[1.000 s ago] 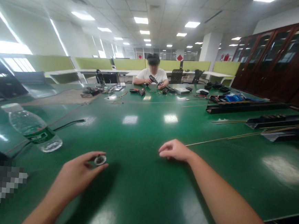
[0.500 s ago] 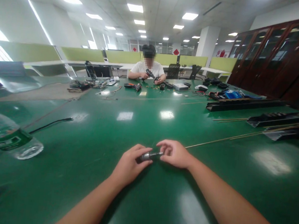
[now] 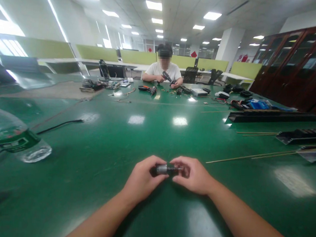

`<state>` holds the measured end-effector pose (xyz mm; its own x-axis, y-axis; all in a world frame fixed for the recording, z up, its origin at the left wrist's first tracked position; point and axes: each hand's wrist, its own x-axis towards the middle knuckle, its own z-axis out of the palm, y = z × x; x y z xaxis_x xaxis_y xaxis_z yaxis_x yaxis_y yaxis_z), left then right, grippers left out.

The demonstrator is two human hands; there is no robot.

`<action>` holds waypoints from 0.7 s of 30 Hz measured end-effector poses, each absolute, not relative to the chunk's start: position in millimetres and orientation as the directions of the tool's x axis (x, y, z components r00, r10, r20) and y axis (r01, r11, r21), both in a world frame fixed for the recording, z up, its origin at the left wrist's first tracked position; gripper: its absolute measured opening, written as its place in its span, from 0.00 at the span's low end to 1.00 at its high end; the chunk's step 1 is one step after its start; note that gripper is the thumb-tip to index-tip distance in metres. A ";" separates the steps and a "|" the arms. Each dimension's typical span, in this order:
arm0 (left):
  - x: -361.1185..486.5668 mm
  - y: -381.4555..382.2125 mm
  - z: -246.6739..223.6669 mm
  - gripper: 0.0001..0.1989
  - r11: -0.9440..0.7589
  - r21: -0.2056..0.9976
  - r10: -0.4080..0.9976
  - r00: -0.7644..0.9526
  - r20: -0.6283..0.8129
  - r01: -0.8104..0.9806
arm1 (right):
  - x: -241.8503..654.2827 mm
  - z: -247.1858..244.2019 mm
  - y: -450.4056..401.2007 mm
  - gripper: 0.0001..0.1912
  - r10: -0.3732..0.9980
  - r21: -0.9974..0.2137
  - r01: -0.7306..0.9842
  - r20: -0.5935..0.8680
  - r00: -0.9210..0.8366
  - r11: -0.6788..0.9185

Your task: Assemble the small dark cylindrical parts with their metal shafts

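Observation:
My left hand (image 3: 145, 177) grips a short silver-and-black cylinder (image 3: 161, 169) between thumb and fingers, just above the green table (image 3: 156, 138). The cylinder lies roughly level, with a thinner dark part and a narrow tip pointing right. My right hand (image 3: 193, 175) curls around that narrower end, thumb below and fingers above. Its fingers partly hide the tip. What exact kind of tool or part the cylinder is, I cannot make out.
A clear plastic bottle (image 3: 17, 136) with a green label is on the left, near a black cable (image 3: 60, 126). Thin brass-coloured rods (image 3: 250, 156) and black metal channels (image 3: 270, 117) lie right. Across the table a person (image 3: 164, 68) holds a power drill (image 3: 166, 76); another drill (image 3: 148, 89) lies nearby.
My right hand has closed in around the cylinder's narrow end. The view has shifted slightly, and the other hand at the far right edge has gone out of sight.

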<state>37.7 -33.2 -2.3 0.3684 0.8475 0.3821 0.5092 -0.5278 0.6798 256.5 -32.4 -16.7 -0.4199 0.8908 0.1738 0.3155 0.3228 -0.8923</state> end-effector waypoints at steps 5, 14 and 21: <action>40.3 -33.4 -1.7 0.09 -0.529 0.695 0.845 0.383 0.374 0.488 | 255.5 -8.8 -36.6 0.18 0.868 -0.821 0.358 0.294 -0.401 0.444; 43.1 -35.8 -2.4 0.09 -0.526 0.699 0.847 0.372 0.379 0.484 | 252.6 -7.4 -36.3 0.09 0.810 -0.677 0.463 0.382 -0.444 0.573; 43.3 -36.2 -2.5 0.09 -0.519 0.701 0.851 0.369 0.373 0.488 | 252.4 -9.1 -35.6 0.07 0.823 -0.661 0.501 0.366 -0.434 0.558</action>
<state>43.3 -36.2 -2.5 0.3688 0.8512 0.3735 0.4883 -0.5193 0.7013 252.4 -35.6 -9.1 -0.4343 0.8230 0.3661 0.5010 0.5585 -0.6611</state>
